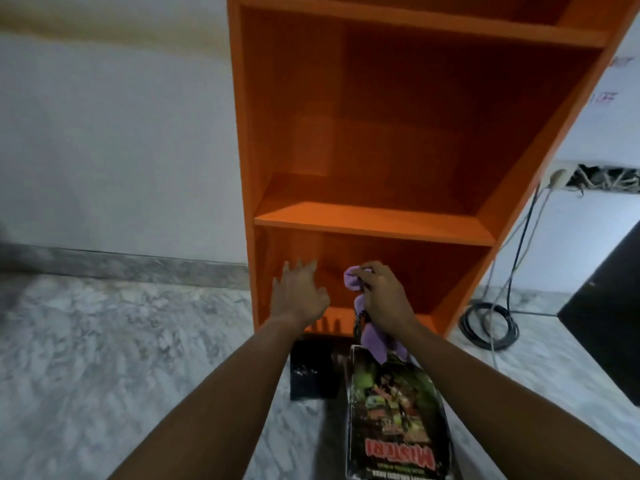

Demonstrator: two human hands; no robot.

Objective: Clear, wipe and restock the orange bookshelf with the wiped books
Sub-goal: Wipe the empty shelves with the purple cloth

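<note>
The orange bookshelf (374, 220) stands on the floor in front of me, and every compartment I can see holds nothing. My left hand (299, 294) reaches toward the bottom compartment with its fingers spread and nothing in it. Beside it, my right hand (382, 299) grips a purple cloth (375, 336) that hangs down from my fist at the compartment's opening. A book with a green and dark cover and red lettering (396, 417) lies on the floor below my right arm. To its left lies a dark book (313, 368).
Grey marbled floor (121, 358) spreads to the left under a white wall. At the right, coiled black cable (490, 325) lies on the floor and cords rise to a wall socket (554, 176). A black piece of furniture (613, 306) stands at the right edge.
</note>
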